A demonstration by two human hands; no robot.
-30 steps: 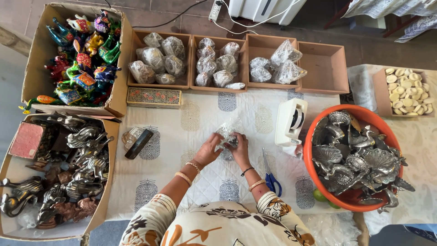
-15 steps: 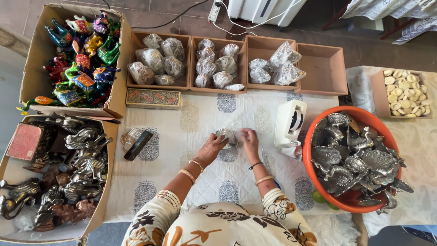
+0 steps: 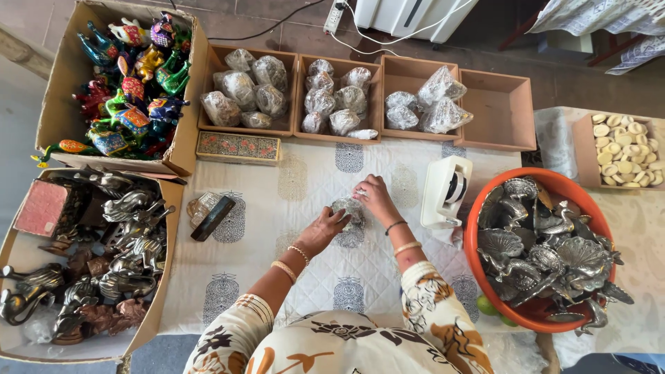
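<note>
Both hands closed around a small plastic-wrapped figurine [image 3: 348,210] on the printed cloth [image 3: 312,180]: left hand [image 3: 323,230] at its 7 o'clock, right hand [image 3: 375,198] at 2 o'clock. A white tape dispenser [image 3: 447,191] stood at 3 o'clock.

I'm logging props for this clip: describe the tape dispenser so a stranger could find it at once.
Start at the big orange tub of silver metal figures on the right of the white printed cloth. Just left of the tub's rim stands the tape dispenser, beside the right hand. It is the only white plastic block there, with a dark roll inside.
</note>
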